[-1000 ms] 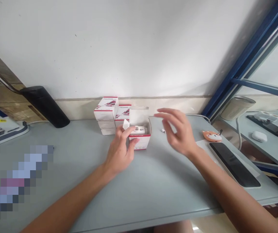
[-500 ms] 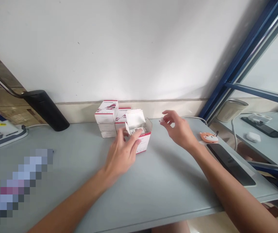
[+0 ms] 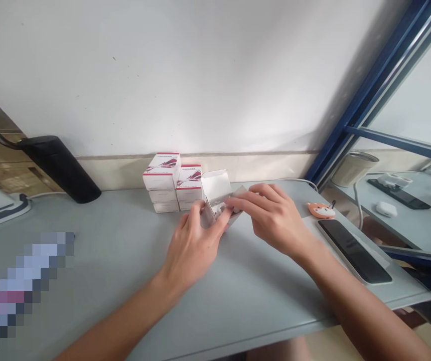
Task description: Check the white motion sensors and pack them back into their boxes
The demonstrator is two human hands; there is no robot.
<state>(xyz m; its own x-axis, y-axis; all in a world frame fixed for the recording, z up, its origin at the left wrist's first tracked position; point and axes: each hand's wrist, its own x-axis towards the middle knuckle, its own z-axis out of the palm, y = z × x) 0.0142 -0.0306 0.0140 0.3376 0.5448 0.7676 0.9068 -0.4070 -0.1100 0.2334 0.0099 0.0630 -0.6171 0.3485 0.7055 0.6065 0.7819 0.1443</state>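
A small white carton with its lid flap up stands tilted on the grey desk. My left hand grips it, fingers round the left side and thumb across the front rim. Small whitish items show inside, too unclear to name. My right hand is at the carton's opening from the right, its fingers bent together over the rim. Whatever lies between those fingertips is hidden. Just behind, closed white-and-red cartons are stacked against the wall.
To the right lie an orange animal-faced case and a dark phone. A blue-framed mirror leans there. On the left are a black cylinder, a power strip and a pixelated object.
My right hand has moved left from beside the carton, carrying a small white item to its opening. The carton is now tilted, and my left hand has shifted slightly right with it.
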